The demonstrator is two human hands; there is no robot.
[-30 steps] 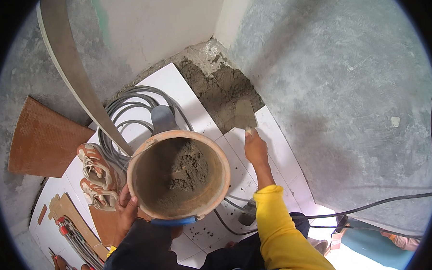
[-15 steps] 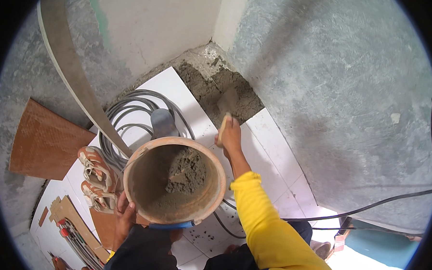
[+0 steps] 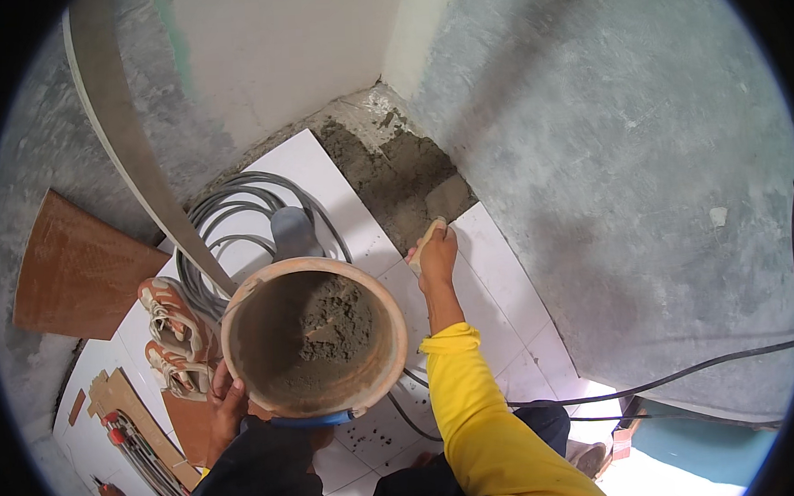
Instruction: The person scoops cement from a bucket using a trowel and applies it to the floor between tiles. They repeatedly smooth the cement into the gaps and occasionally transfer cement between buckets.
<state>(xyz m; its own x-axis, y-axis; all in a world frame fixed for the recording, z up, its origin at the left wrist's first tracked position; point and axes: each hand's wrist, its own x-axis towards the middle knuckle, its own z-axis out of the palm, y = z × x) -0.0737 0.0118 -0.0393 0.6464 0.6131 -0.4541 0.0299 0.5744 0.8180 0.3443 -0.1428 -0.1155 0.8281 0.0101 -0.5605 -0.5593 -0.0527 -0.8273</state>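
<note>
Head view: a bucket (image 3: 261,335) and trowel (image 3: 449,198) were both held.
Left hand (image 3: 227,400) gripped the bucket's rim; right hand (image 3: 437,257), nearer the mortar (image 3: 392,170) beyond the bucket, clasped the trowel, its long axis pointing away from the bucket, blade at the mortar.

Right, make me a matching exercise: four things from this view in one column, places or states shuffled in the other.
1. Bucket
2. Trowel
3. Shoes
4. Coiled cable

A. Orange and pale, left of the bucket
B. Gripped in the right hand
C. Grey, looped on white tiles
D. Holding mortar, left hand at its rim

Pairs: 1-D, 2-B, 3-A, 4-C
</note>
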